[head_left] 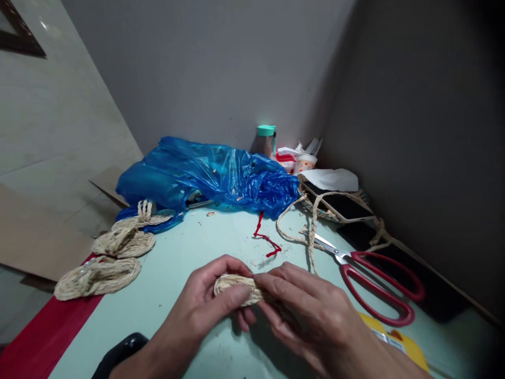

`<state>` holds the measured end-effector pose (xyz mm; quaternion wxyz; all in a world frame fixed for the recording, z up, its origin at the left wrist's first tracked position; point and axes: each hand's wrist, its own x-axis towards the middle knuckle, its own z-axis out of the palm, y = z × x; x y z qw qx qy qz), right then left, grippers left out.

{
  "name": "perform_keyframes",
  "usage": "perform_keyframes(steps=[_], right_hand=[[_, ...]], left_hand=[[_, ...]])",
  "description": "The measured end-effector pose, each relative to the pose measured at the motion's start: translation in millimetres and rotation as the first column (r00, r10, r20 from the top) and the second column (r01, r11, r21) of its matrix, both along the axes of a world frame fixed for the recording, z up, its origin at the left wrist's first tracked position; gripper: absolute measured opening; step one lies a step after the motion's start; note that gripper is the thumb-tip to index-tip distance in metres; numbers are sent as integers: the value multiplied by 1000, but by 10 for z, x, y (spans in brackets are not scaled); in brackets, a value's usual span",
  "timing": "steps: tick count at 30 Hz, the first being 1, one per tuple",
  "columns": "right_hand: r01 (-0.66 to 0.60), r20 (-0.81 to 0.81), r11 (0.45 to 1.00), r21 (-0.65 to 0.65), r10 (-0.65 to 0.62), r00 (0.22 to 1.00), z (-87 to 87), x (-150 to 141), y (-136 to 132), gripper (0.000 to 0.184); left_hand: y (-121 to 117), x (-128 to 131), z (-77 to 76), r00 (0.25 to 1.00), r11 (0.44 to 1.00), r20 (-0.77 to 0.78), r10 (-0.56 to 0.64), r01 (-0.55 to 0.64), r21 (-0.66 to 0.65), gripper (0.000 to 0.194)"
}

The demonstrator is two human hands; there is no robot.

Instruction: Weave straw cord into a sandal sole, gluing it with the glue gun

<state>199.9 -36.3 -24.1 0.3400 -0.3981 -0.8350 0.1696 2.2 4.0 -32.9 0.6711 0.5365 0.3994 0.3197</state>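
Both my hands hold one small woven straw piece (235,285) just above the pale green table (185,252). My left hand (205,305) grips its left end, thumb on top and fingers curled beneath. My right hand (311,316) pinches the right end, its fingers pressed together over the straw. Most of the piece is hidden under my fingers.
Three woven straw soles (98,276) lie at the table's left edge. A blue plastic bag (209,176) lies at the back. Red-handled scissors (374,284) and a braided straw cord (311,231) lie to the right. Red yarn (265,237), a teal-lidded bottle (266,139) and a paper cup (305,163) are further back.
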Motion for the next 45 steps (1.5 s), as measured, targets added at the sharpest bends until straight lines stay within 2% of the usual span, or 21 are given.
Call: perform_keyframes(steps=[1,3,8,12,19,25,29,32,34,38,40,42,45], right_hand=[[-7,13,1000,-1,7,1000,-8,-2,1,14],[-9,28,1000,28,8,1000,-24,-3,2,17],[19,51,998,67,-22,998,-22,18,-10,16],[30,59,999,29,-31,998,32,14,-33,16],[40,-16,998,52,-39,999,69,-7,-61,22],[19,-37,996,-82,-22,999,69,-16,-11,17],[105,-101,987,-118,-117,988,34,1,-60,17],[212,-95,964,-159,-228,969,-13,50,-96,33],[231,-73,945,-230,-254,965,-20,74,-79,35],[108,-176,896,-432,-201,964,42,60,16,15],[36,-247,849,-527,-193,950,68,42,50,19],[19,-267,811,-585,-215,940,72,30,61,23],[37,-228,793,-608,-220,948,60,25,54,27]], left_hand=[[-1,4,-16,998,998,-18,-62,62,-24,29],[-19,15,-54,994,994,-41,-105,103,-45,28],[-93,63,-53,999,995,-50,-7,2,-97,33],[-138,115,2,994,993,-72,87,-93,-76,29],[-153,102,-19,991,994,-75,109,-108,6,32],[-108,94,-48,996,999,-74,44,-42,24,33],[-149,113,-5,979,989,-141,145,-141,40,32],[-170,119,44,964,977,-161,211,-203,64,34],[-166,115,62,959,972,-161,233,-223,80,34],[-154,109,59,956,967,-152,251,-238,95,30],[-160,113,49,956,968,-154,248,-238,84,30],[-171,119,40,955,968,-163,249,-241,69,30],[-181,130,33,949,966,-180,259,-252,61,30]])
